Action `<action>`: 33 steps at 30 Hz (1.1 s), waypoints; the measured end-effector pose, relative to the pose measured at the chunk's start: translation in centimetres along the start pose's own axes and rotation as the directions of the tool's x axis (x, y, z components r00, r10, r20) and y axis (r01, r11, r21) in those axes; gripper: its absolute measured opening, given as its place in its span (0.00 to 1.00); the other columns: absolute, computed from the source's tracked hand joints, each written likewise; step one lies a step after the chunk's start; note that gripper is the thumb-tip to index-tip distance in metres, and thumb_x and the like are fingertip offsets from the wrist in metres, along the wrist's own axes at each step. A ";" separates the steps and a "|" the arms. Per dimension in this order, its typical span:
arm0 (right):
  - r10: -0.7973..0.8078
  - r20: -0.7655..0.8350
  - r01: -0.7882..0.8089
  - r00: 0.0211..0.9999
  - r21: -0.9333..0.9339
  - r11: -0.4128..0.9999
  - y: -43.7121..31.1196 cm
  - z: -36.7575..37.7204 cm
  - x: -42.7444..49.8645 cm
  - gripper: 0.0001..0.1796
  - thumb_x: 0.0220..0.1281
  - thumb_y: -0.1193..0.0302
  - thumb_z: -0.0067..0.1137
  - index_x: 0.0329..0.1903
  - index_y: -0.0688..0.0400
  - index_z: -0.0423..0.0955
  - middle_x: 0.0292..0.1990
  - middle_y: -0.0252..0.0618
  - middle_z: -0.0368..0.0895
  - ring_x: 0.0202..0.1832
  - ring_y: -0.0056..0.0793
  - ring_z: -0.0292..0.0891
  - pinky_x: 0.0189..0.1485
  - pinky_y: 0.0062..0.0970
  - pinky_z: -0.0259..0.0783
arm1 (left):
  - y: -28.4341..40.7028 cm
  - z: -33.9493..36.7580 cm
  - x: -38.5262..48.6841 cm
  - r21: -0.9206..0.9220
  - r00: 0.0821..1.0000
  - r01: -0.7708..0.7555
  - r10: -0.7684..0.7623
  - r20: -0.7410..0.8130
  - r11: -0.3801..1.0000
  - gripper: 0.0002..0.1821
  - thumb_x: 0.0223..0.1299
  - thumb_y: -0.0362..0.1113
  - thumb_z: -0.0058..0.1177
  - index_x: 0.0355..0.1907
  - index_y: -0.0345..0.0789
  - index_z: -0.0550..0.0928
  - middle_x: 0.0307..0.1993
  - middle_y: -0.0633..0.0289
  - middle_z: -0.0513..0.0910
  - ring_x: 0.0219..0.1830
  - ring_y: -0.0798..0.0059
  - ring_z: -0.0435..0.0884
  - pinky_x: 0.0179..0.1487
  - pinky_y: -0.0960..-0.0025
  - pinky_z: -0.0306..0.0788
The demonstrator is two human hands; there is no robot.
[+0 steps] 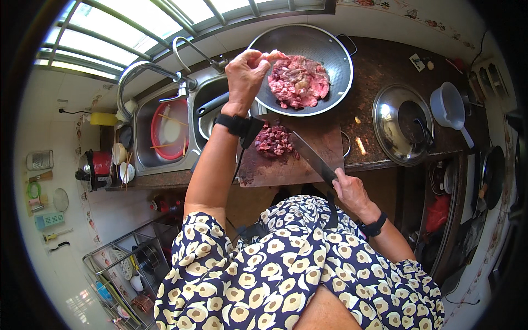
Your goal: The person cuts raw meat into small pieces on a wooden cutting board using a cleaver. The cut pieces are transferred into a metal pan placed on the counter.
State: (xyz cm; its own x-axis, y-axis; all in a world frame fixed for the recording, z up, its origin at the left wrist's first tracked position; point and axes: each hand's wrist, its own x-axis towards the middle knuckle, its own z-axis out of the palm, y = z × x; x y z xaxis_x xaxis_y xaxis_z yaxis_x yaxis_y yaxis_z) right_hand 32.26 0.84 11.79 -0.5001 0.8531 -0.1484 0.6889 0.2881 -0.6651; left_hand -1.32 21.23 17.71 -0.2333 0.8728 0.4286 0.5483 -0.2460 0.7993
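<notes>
My left hand (pixel 247 74) is raised at the left rim of a large wok (pixel 340 78), pinching a strip of raw meat (pixel 275 55) between thumb and fingers. Inside the wok lies a heap of raw meat pieces (pixel 299 82). My right hand (pixel 351 190) grips the handle of a kitchen cleaver (pixel 313 156). Its blade slants over the cutting board (pixel 284 175), with the tip beside a pile of chopped dark red meat (pixel 274 140). The board lies at the counter's front edge, stained reddish. My left wrist and its strap hide part of the board's left side.
On the left, a double steel sink (pixel 142 159) holds a red basin (pixel 154 132) with chopsticks. A domed pan lid (pixel 383 123) and a plastic ladle (pixel 447 105) rest on the counter (pixel 365 62) to the right. A red rice cooker (pixel 99 165) stands beyond the sink.
</notes>
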 end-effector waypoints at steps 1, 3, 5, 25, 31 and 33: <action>0.021 0.017 -0.021 1.000 -0.006 1.000 -0.2 0.0 0.1 0.10 0.66 0.76 0.57 0.45 0.61 0.65 0.24 0.58 0.78 0.31 0.59 0.80 0.32 0.49 0.73 | -0.1 -0.6 -0.7 -0.020 0.998 0.069 -0.068 0.016 0.997 0.11 0.58 0.31 0.66 0.42 0.30 0.86 0.32 0.64 0.87 0.34 0.84 0.84 0.40 0.79 0.78; -0.013 -0.001 0.013 1.000 -0.004 1.000 -0.6 -0.3 0.4 0.11 0.66 0.76 0.58 0.45 0.61 0.65 0.24 0.58 0.78 0.31 0.59 0.79 0.32 0.49 0.74 | -0.7 -2.1 -3.0 -0.092 0.999 0.041 -0.042 -0.005 0.995 0.09 0.61 0.29 0.64 0.43 0.28 0.85 0.34 0.64 0.87 0.36 0.83 0.84 0.42 0.79 0.78; -0.022 0.013 0.023 1.000 -0.004 1.000 -1.2 -0.5 0.7 0.10 0.66 0.76 0.57 0.45 0.61 0.65 0.24 0.58 0.78 0.31 0.60 0.79 0.33 0.50 0.74 | -1.6 -4.0 -6.0 -0.116 0.995 0.087 -0.091 -0.030 0.989 0.08 0.64 0.27 0.62 0.44 0.28 0.84 0.36 0.65 0.86 0.37 0.83 0.84 0.43 0.80 0.77; -0.101 0.236 0.120 0.966 -0.067 0.991 -5.1 4.7 7.4 0.10 0.68 0.75 0.54 0.47 0.62 0.65 0.30 0.65 0.80 0.37 0.66 0.79 0.40 0.55 0.74 | -7.6 -5.8 -28.1 -0.061 0.828 0.440 -0.431 -0.358 0.896 0.06 0.54 0.23 0.63 0.35 0.32 0.82 0.37 0.58 0.79 0.37 0.67 0.83 0.43 0.69 0.80; -0.061 0.161 0.089 0.985 -0.172 0.981 -5.2 5.0 8.1 0.09 0.68 0.76 0.53 0.48 0.62 0.66 0.30 0.66 0.80 0.37 0.66 0.80 0.39 0.55 0.75 | -5.8 -6.5 -28.1 0.252 0.932 0.362 -0.341 -0.123 0.898 0.13 0.50 0.34 0.71 0.34 0.33 0.82 0.39 0.54 0.79 0.43 0.58 0.81 0.47 0.63 0.77; -0.081 0.174 0.112 0.981 -0.179 0.977 -5.2 5.1 8.1 0.09 0.68 0.76 0.53 0.48 0.62 0.66 0.29 0.65 0.80 0.36 0.66 0.80 0.38 0.54 0.75 | -5.8 -6.9 -27.4 0.322 0.949 0.315 -0.288 -0.131 0.893 0.15 0.49 0.37 0.72 0.36 0.33 0.82 0.40 0.54 0.79 0.46 0.56 0.81 0.51 0.61 0.76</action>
State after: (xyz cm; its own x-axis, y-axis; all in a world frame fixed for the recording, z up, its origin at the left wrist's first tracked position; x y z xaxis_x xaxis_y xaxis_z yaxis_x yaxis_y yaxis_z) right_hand 21.93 4.01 10.31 -0.6378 0.7382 -0.2197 0.7112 0.4551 -0.5358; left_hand -3.66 -4.21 4.24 -0.4841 0.8438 0.2317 0.6745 0.1912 0.7131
